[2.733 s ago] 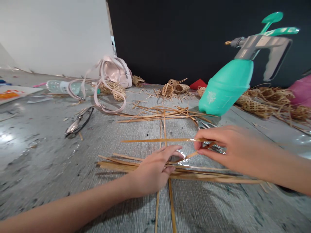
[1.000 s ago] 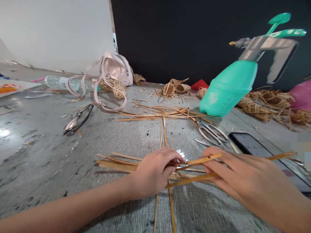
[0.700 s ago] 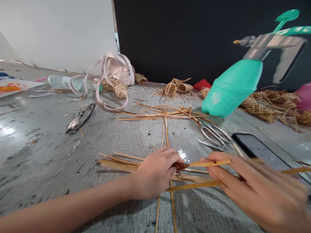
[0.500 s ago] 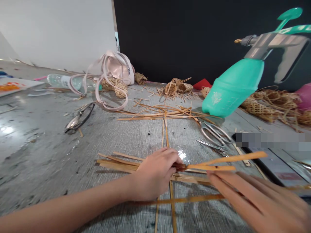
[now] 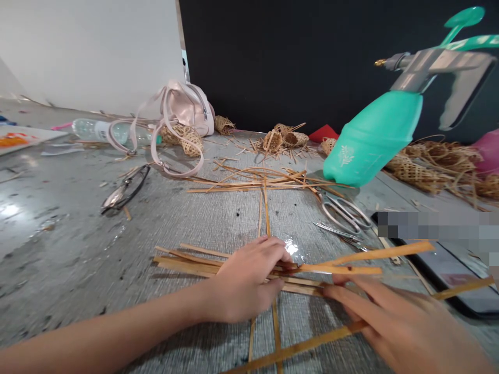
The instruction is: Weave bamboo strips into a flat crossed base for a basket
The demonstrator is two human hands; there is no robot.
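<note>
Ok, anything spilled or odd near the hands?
A shiny patch just beyond the left hand looks like spilled water, though it may be glare. One strip near the right hand has a dark spot, possibly a flaw.

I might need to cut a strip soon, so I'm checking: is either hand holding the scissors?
No, the scissors lie on the table beside the phone, beyond the right hand.

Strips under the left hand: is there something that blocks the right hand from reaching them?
Nothing visible stands between the right hand and those strips; its fingertips are at their right-hand part.
</note>
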